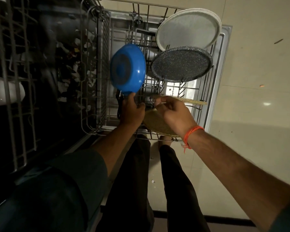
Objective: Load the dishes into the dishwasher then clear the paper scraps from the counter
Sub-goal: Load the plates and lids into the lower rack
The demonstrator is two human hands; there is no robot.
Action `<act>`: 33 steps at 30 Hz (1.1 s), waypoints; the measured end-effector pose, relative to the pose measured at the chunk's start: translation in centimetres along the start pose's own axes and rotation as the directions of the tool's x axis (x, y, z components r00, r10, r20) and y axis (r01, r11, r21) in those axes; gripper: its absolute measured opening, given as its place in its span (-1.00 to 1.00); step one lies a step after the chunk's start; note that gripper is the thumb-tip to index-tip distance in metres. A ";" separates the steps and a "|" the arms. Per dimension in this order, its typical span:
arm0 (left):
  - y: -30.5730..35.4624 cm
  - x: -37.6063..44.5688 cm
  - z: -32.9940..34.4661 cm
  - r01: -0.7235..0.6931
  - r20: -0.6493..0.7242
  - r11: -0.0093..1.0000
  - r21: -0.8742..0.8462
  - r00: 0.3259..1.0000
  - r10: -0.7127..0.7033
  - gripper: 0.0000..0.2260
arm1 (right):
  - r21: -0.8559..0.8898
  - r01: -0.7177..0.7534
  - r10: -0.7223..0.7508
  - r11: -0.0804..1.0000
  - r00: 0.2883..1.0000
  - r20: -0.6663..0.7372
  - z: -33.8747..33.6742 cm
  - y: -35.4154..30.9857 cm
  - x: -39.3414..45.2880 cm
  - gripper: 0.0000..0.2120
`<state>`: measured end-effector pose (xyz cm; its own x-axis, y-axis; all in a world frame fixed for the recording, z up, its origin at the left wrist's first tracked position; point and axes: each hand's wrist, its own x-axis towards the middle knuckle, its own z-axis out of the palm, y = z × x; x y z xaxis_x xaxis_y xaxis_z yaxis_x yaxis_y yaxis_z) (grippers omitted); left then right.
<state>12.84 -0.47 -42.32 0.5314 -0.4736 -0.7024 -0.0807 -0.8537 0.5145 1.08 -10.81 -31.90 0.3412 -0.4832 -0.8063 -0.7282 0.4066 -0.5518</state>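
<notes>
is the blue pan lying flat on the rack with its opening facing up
No, the blue pan stands on edge in the lower rack, its underside toward the camera, the left hand at its handle.

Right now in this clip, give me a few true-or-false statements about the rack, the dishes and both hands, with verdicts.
1. The left hand grips the handle of the blue pan. True.
2. The white plate lies flat on the floor. False: it stands tilted in the lower rack.
3. The speckled dark plate stands in the rack in front of the white plate. True.
4. The right hand is empty. False: its fingers pinch a tan woven plate.
</notes>
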 end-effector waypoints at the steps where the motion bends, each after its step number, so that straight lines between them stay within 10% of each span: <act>1: 0.1 -0.5 -0.2 -0.001 0.003 1.000 0.000 1.000 0.001 -0.58 | 0.016 -0.002 0.002 1.000 1.000 -0.022 0.0 0.2 -0.2 -0.86; 21: 3.7 -2.0 1.0 0.002 0.031 0.979 -0.202 1.000 0.005 -0.52 | 0.131 0.027 0.053 0.991 0.818 -0.573 -8.9 4.5 3.8 -0.84; 33: 2.4 -4.3 1.4 0.087 0.017 0.953 -0.291 0.996 -0.085 -0.62 | 0.016 -0.315 0.308 0.949 0.914 -0.264 -10.9 8.0 8.3 -0.42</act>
<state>9.23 -0.79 -38.77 0.5215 -0.4029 -0.7521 0.2143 -0.7914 0.5726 -8.39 -19.99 -40.74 -0.0696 -0.5209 -0.8508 -0.7889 0.5508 -0.2727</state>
